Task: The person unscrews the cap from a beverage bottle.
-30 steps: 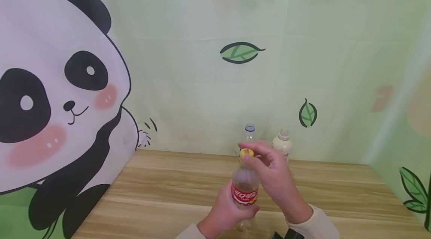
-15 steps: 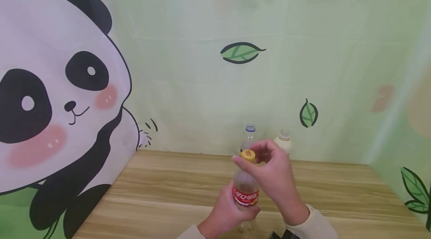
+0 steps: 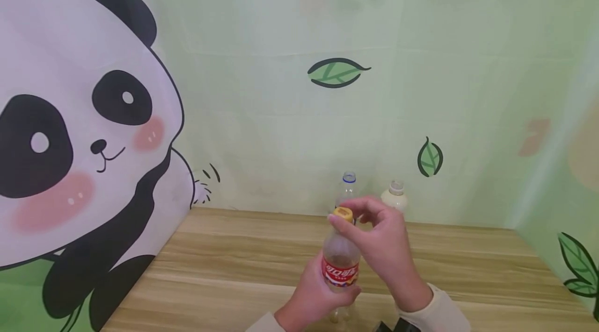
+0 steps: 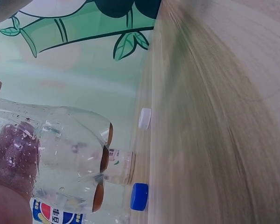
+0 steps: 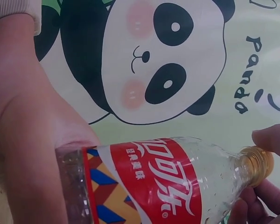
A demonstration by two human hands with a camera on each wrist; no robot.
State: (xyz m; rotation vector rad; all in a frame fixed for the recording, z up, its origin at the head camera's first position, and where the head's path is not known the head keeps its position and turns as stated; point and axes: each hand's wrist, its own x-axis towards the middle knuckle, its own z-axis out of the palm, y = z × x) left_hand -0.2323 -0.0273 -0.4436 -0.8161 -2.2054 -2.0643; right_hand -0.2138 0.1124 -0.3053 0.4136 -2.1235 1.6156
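Note:
A clear plastic soda bottle [image 3: 340, 249] with a red label stands nearly upright above the table. My left hand [image 3: 318, 288] grips it round its lower part, below the label. At its neck sits a yellow cap [image 3: 343, 213], which my right hand [image 3: 381, 233] pinches between thumb and fingers. From the right wrist view, the cap [image 5: 260, 166] is on the neck threads, thumb above and fingers below. The bottle's base [image 4: 79, 158] hangs over the table in the left wrist view, with a little brown liquid in it.
Behind the hands stand a capless clear bottle [image 3: 348, 186] with a blue neck ring and a cream-coloured capless bottle [image 3: 394, 199]. A white cap [image 4: 145, 118] and a blue cap [image 4: 139, 196] lie on the wooden table [image 3: 234, 249]. A panda-printed backdrop [image 3: 262, 129] encloses it.
Half a second ago my right thumb stuck out past the cap with the fingers loosened; now thumb and fingers are back against the cap. My left hand and the bottle stay nearly still.

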